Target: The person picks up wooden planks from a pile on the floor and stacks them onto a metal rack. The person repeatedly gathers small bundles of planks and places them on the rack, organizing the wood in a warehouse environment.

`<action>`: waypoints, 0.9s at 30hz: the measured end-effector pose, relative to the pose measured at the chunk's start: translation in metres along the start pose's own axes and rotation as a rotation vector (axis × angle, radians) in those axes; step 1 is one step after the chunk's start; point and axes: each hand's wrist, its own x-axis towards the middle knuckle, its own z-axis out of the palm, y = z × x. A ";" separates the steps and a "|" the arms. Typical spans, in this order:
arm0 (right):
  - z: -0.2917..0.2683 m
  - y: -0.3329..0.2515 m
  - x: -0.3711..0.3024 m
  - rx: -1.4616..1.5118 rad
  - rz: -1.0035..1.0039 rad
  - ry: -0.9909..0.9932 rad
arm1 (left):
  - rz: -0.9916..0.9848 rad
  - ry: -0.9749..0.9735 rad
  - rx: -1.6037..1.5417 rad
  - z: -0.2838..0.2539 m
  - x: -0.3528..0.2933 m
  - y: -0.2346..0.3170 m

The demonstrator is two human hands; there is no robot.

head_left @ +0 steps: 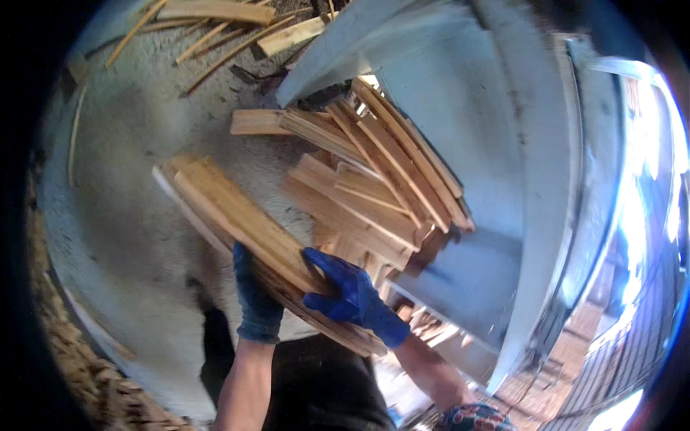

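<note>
A bundle of long wooden boards (237,215) lies across my two gloved hands, slanting from the upper left to the lower right in front of my body. On its left side my left hand (257,298), in a dark blue-green glove, grips the bundle, its fingertips partly hidden. My right hand (348,291), in a bright blue glove, is wrapped round the right side, thumb and fingers over the top board. Just beyond the held boards, a pile of loose boards (352,201) leans against a grey-blue metal machine (460,93).
Wood strips (215,14) lie on the concrete floor (122,187) at the far left. Wood scraps (108,395) are heaped at the lower left edge. The machine's upright panel (546,179) stands on the right, with stacked wood (568,345) beyond it.
</note>
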 end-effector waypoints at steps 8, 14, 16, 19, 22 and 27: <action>-0.085 0.227 -0.015 -0.101 0.064 0.187 | 0.086 -0.023 0.489 0.017 0.101 -0.209; -0.218 0.292 0.026 -1.040 -0.008 0.456 | 0.173 -0.143 0.833 0.035 0.101 -0.243; -0.229 0.333 0.039 -1.066 -0.034 0.485 | 0.135 -0.146 0.816 0.033 0.102 -0.239; -0.224 0.367 0.044 -1.038 0.173 0.384 | 0.038 -0.194 0.756 0.021 0.102 -0.230; -0.233 0.384 0.054 -0.953 0.199 0.321 | 0.059 -0.227 0.662 0.008 0.111 -0.216; -0.262 0.386 0.066 -0.930 0.511 0.073 | -0.095 -0.181 0.565 0.020 0.108 -0.201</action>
